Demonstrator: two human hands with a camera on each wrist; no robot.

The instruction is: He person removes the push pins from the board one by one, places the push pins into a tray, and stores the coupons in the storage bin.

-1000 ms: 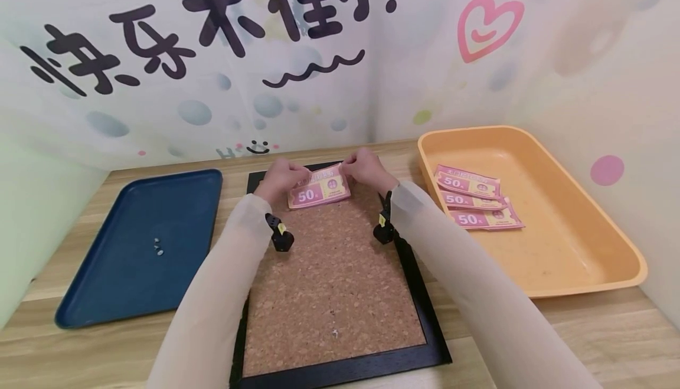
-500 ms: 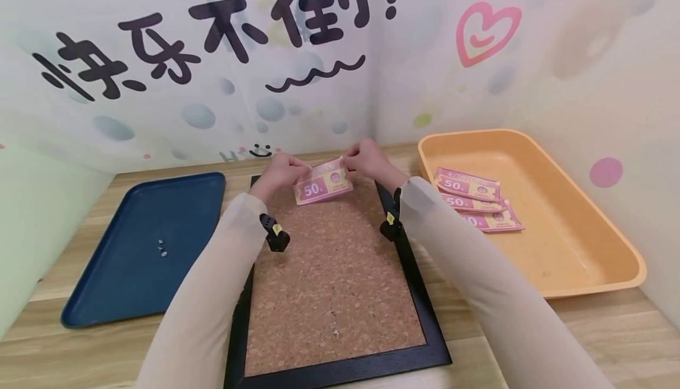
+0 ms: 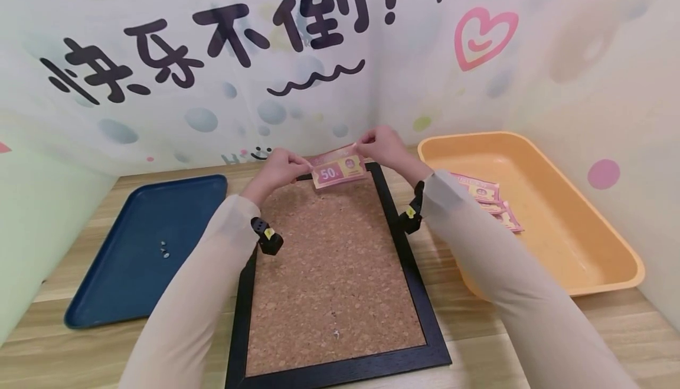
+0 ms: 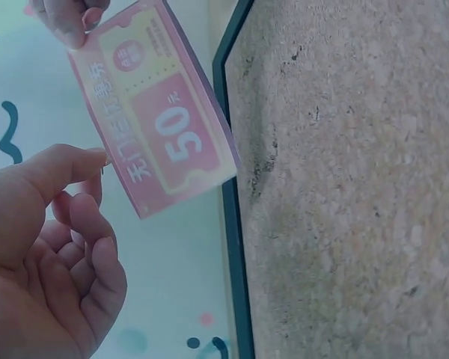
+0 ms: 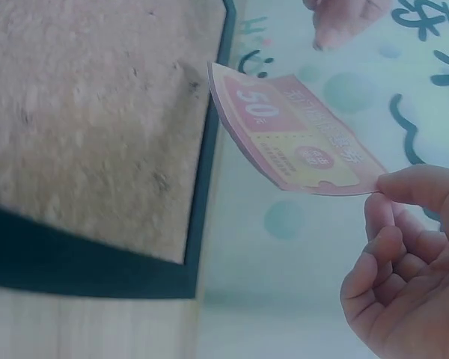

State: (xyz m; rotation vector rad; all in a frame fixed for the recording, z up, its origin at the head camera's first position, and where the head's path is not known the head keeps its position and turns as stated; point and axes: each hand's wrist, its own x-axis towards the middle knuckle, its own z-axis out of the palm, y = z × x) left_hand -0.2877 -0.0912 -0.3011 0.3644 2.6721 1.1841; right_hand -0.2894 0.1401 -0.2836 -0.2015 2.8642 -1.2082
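Observation:
A pink and yellow coupon [image 3: 340, 170] marked 50 hangs over the far edge of a cork board [image 3: 334, 271] with a black frame. My right hand [image 3: 386, 150] pinches its upper right corner between thumb and finger, clearly seen in the right wrist view, where the coupon [image 5: 292, 134] bends slightly. My left hand [image 3: 281, 169] is beside the coupon's left edge, fingers loosely curled. In the left wrist view its thumb tip lies close to the edge of the coupon [image 4: 161, 112]; the right wrist view shows a gap between this left hand [image 5: 348, 19] and the paper.
At the right, an orange tray [image 3: 574, 259] holds several similar coupons [image 3: 480, 191], partly hidden by my right sleeve. A blue tray [image 3: 133, 277] with a few small metal pieces [image 3: 164, 251] lies at the left. Behind the wooden table [image 3: 457, 342] rises a printed cloth wall [image 3: 319, 105].
The coupon has lifted off the cork and moved right and away with my right hand. My left hand has slipped from gripping its left part to just beside its edge.

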